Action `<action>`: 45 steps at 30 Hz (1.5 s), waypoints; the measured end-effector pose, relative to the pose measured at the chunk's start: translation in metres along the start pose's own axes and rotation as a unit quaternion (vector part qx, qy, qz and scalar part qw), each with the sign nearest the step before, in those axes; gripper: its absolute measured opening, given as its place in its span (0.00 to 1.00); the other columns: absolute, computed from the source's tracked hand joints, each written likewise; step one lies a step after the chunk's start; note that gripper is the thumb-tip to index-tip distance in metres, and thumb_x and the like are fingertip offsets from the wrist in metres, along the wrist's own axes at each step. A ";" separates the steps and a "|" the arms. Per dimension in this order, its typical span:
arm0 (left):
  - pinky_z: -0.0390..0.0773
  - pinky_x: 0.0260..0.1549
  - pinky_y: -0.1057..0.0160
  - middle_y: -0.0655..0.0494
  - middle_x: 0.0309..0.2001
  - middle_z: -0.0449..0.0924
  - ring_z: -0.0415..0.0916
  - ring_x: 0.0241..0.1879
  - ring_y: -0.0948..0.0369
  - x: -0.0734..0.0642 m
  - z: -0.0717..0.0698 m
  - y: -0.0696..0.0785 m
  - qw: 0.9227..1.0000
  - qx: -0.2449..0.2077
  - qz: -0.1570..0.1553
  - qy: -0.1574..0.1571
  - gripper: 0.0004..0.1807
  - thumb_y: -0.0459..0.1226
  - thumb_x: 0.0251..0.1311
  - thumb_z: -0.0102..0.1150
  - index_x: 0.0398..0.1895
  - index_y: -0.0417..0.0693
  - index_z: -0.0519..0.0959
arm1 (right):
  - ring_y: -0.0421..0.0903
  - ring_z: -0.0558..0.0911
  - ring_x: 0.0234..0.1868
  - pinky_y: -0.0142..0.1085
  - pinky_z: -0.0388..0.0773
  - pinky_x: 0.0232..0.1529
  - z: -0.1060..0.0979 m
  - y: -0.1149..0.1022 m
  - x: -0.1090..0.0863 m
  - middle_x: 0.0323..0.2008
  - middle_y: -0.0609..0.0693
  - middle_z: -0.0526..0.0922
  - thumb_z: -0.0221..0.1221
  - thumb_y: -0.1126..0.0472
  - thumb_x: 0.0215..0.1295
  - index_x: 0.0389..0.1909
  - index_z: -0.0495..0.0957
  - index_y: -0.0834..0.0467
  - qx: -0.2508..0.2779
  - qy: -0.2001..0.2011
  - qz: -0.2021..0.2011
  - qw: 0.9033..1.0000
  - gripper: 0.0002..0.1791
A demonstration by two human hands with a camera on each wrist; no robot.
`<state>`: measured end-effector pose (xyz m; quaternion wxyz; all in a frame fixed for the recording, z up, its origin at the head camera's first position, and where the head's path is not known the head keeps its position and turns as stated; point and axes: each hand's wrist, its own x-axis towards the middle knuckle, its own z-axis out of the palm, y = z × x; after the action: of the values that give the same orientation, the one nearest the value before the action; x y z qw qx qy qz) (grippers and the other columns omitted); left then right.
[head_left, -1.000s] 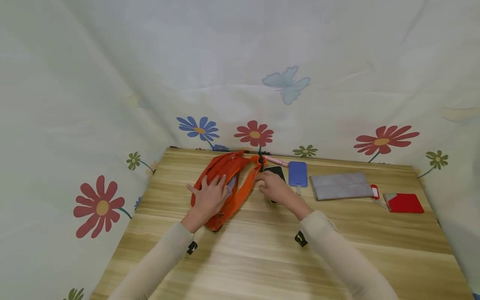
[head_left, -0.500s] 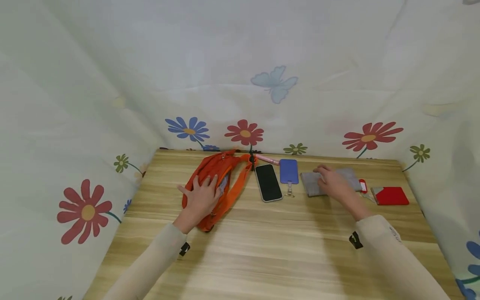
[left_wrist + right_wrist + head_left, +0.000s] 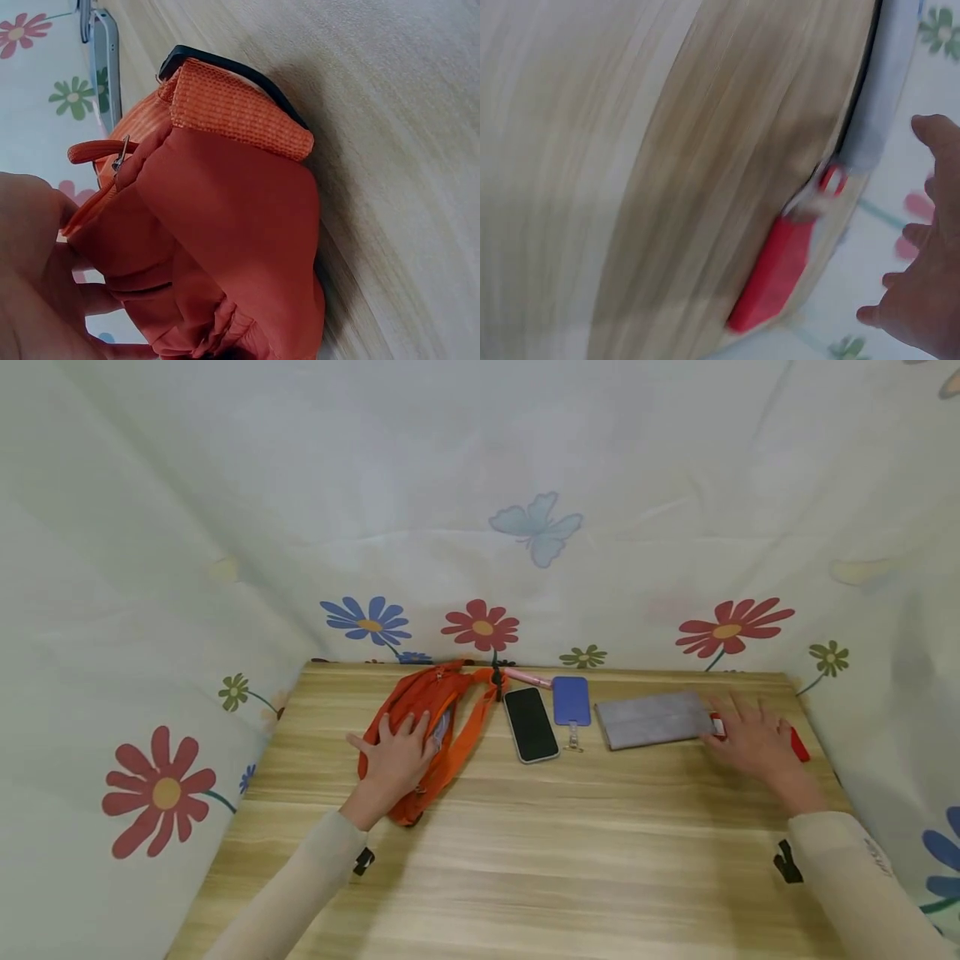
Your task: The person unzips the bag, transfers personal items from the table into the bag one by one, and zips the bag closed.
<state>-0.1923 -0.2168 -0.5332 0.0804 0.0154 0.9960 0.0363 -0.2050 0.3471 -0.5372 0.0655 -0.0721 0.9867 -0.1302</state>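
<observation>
My left hand (image 3: 393, 762) rests with spread fingers on an orange waist bag (image 3: 420, 693), whose zipped opening shows something pale inside. In the left wrist view the bag (image 3: 232, 225) fills the middle, its orange strap end and black buckle near the top. My right hand (image 3: 757, 743) is over the right end of the table, fingers spread and holding nothing. It partly hides a flat red case (image 3: 800, 745) with a small red-and-white tag (image 3: 717, 725). The right wrist view shows this red case (image 3: 774, 274) on the table, blurred, apart from the fingers.
A grey folded pouch (image 3: 652, 720) lies just left of my right hand. Further left are a blue card holder (image 3: 572, 700) with a metal clip, a black-screened phone (image 3: 531, 725) and a pink pen (image 3: 527, 677). A flowered curtain (image 3: 630, 568) borders the table's back.
My right hand has moved right, from beside the phone, across the grey pouch, to above the red case. My left hand has stayed on the bag. The head view has shifted slightly.
</observation>
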 end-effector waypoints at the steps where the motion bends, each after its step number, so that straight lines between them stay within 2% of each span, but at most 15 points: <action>1: 0.33 0.52 0.11 0.46 0.77 0.61 0.45 0.75 0.31 0.000 0.000 0.000 1.000 0.001 0.001 0.001 0.35 0.57 0.76 0.40 0.82 0.60 0.55 | 0.84 0.44 0.70 0.82 0.42 0.59 -0.002 0.007 -0.002 0.75 0.74 0.47 0.55 0.40 0.72 0.80 0.50 0.55 0.003 -0.010 0.015 1.000 0.44; 8: 0.35 0.51 0.11 0.46 0.77 0.61 0.45 0.75 0.31 -0.002 0.000 -0.001 1.000 0.022 0.012 0.014 0.38 0.58 0.74 0.44 0.82 0.60 0.54 | 0.92 0.40 0.63 0.85 0.40 0.55 -0.010 0.052 -0.011 0.71 0.81 0.41 0.48 0.31 0.72 0.79 0.44 0.62 0.006 -0.071 0.080 0.994 0.51; 11: 0.34 0.50 0.10 0.46 0.77 0.59 0.44 0.75 0.30 -0.004 0.002 -0.003 0.999 0.038 0.019 0.018 0.42 0.60 0.70 0.49 0.83 0.60 0.52 | 0.93 0.44 0.60 0.84 0.46 0.53 -0.011 0.061 -0.012 0.67 0.84 0.39 0.47 0.29 0.71 0.79 0.42 0.63 0.025 -0.094 0.107 0.990 0.53; 14: 0.32 0.49 0.10 0.45 0.79 0.57 0.42 0.76 0.29 -0.005 0.004 -0.004 0.998 0.049 0.026 0.018 0.46 0.61 0.67 0.53 0.83 0.61 0.49 | 0.91 0.51 0.57 0.82 0.56 0.52 -0.010 0.065 -0.013 0.64 0.87 0.40 0.45 0.27 0.70 0.79 0.37 0.64 0.040 -0.118 0.131 0.983 0.56; 17: 0.31 0.49 0.10 0.46 0.79 0.54 0.40 0.76 0.30 -0.005 0.006 -0.006 0.998 0.055 0.033 0.022 0.48 0.62 0.66 0.54 0.84 0.62 0.47 | 0.89 0.56 0.54 0.77 0.65 0.52 -0.007 0.069 -0.012 0.60 0.89 0.45 0.44 0.25 0.68 0.78 0.34 0.67 0.041 -0.137 0.146 0.979 0.59; 19: 0.29 0.49 0.10 0.48 0.80 0.53 0.39 0.77 0.30 -0.005 0.007 -0.008 0.998 0.053 0.039 0.024 0.47 0.62 0.66 0.53 0.84 0.63 0.46 | 0.86 0.59 0.53 0.75 0.68 0.51 -0.005 0.070 -0.011 0.57 0.90 0.49 0.46 0.25 0.67 0.77 0.36 0.70 0.036 -0.140 0.145 0.979 0.61; 23: 0.26 0.48 0.11 0.50 0.81 0.51 0.38 0.77 0.31 -0.004 0.009 -0.013 0.997 0.055 0.049 0.027 0.46 0.62 0.68 0.51 0.84 0.65 0.45 | 0.81 0.65 0.49 0.70 0.73 0.49 -0.002 0.070 -0.008 0.52 0.88 0.60 0.55 0.31 0.66 0.71 0.48 0.77 0.021 -0.115 0.136 0.984 0.57; 26: 0.30 0.49 0.10 0.52 0.81 0.52 0.40 0.77 0.31 -0.003 0.009 -0.016 0.996 0.066 0.053 0.029 0.44 0.61 0.70 0.49 0.83 0.66 0.45 | 0.79 0.67 0.47 0.67 0.74 0.49 0.000 0.067 -0.005 0.50 0.86 0.63 0.61 0.38 0.64 0.66 0.53 0.80 0.023 -0.090 0.149 0.984 0.53; 30: 0.34 0.50 0.10 0.52 0.81 0.51 0.40 0.77 0.31 -0.003 0.009 -0.019 0.996 0.067 0.057 0.024 0.41 0.59 0.72 0.47 0.83 0.67 0.45 | 0.80 0.62 0.48 0.67 0.73 0.47 0.000 0.063 -0.003 0.50 0.86 0.60 0.64 0.44 0.61 0.65 0.53 0.80 0.033 -0.077 0.165 0.983 0.51; 38: 0.32 0.49 0.10 0.52 0.81 0.51 0.39 0.77 0.31 -0.002 0.011 -0.020 0.996 0.064 0.059 0.021 0.41 0.58 0.73 0.46 0.83 0.67 0.44 | 0.81 0.59 0.48 0.65 0.74 0.40 -0.001 0.060 -0.006 0.51 0.84 0.58 0.67 0.47 0.58 0.63 0.57 0.75 0.047 -0.050 0.155 0.986 0.47; 45: 0.33 0.50 0.10 0.52 0.81 0.51 0.39 0.77 0.31 -0.001 0.011 -0.019 0.996 0.066 0.058 0.022 0.40 0.58 0.74 0.45 0.83 0.67 0.44 | 0.82 0.57 0.50 0.66 0.75 0.39 -0.002 0.055 -0.008 0.53 0.83 0.55 0.70 0.50 0.54 0.62 0.57 0.73 0.047 -0.027 0.146 0.988 0.46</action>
<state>-0.1895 -0.2351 -0.5457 0.0553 0.0780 0.9951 -0.0242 -0.2046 0.4014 -0.5489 0.1135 0.0729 0.9772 -0.1639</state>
